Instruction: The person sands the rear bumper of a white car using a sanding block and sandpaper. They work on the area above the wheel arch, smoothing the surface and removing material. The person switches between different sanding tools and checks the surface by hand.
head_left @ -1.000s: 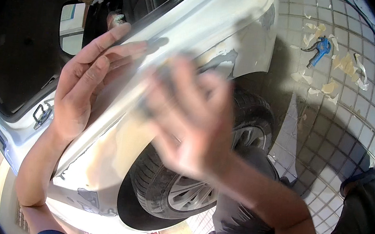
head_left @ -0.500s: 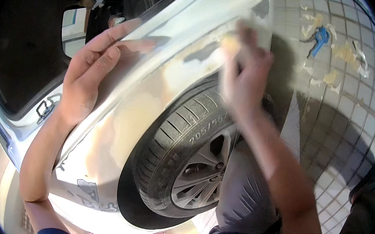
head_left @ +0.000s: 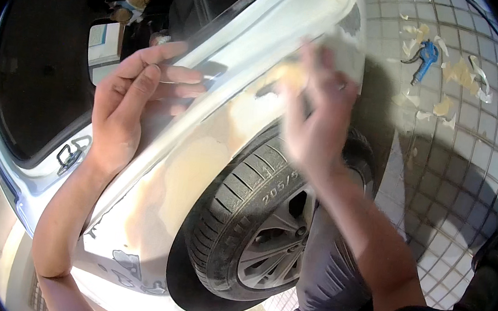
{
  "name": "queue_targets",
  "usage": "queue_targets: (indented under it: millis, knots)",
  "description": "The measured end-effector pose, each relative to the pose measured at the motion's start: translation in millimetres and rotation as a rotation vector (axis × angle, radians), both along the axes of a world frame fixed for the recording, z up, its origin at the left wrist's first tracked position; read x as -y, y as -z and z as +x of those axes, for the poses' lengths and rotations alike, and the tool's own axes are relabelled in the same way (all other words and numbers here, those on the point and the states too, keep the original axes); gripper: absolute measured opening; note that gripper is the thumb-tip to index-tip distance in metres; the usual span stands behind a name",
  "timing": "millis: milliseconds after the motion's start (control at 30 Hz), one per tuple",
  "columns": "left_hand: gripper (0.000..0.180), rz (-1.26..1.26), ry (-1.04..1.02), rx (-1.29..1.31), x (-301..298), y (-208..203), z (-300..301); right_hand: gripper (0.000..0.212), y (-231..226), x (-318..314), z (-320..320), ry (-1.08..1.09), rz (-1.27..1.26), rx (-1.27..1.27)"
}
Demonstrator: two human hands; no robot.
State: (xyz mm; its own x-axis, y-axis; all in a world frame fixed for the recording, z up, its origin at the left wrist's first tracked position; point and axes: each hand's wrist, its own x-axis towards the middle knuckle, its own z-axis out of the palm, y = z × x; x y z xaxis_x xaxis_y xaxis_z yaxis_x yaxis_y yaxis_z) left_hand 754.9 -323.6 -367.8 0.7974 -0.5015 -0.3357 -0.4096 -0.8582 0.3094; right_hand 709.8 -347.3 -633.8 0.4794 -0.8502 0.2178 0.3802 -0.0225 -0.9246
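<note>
Beneath both hands is a white car's wheel-arch panel (head_left: 166,189), its surface patched with beige filler and grey spots. My left hand (head_left: 130,100) is open beside the panel's upper edge, fingers stretched toward it; whether they press on it is unclear. My right hand (head_left: 320,114) is smeared by motion over the panel just above the tyre. A yellow piece (head_left: 291,74), apparently sandpaper, shows at its fingertips against the patchy surface. The fingers appear closed on it, but its far side is hidden by the hand.
The tyre (head_left: 240,185) and its alloy wheel (head_left: 279,244) sit under the arch, near my knee (head_left: 330,279). A blue air blow gun (head_left: 427,60) lies on the tiled floor (head_left: 441,176) at the right, among torn scraps (head_left: 461,73). Dark car glass (head_left: 38,85) lies left.
My right hand has shifted slightly left and down along the panel with the yellow piece. My left hand's fingers look more spread. The whole view has moved a little.
</note>
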Motion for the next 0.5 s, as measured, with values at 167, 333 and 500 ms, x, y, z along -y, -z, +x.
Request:
queue_targets:
  millis: [167, 333, 500]
  knots:
    - [0.044, 0.039, 0.036, 0.037, -10.9, 4.6, 3.3, 0.04, -60.9, -44.9, -53.6, -0.007, -0.096, -0.079]
    - [0.055, 0.051, 0.202, 0.098, -7.2, 4.7, -1.0, 0.04, -59.4, -39.1, -65.0, -0.043, 0.072, 0.095]
    - [0.059, 0.09, 0.266, 0.125, -8.6, 3.6, 1.1, 0.063, 0.4, -12.7, -10.5, 0.001, 0.36, -0.241]
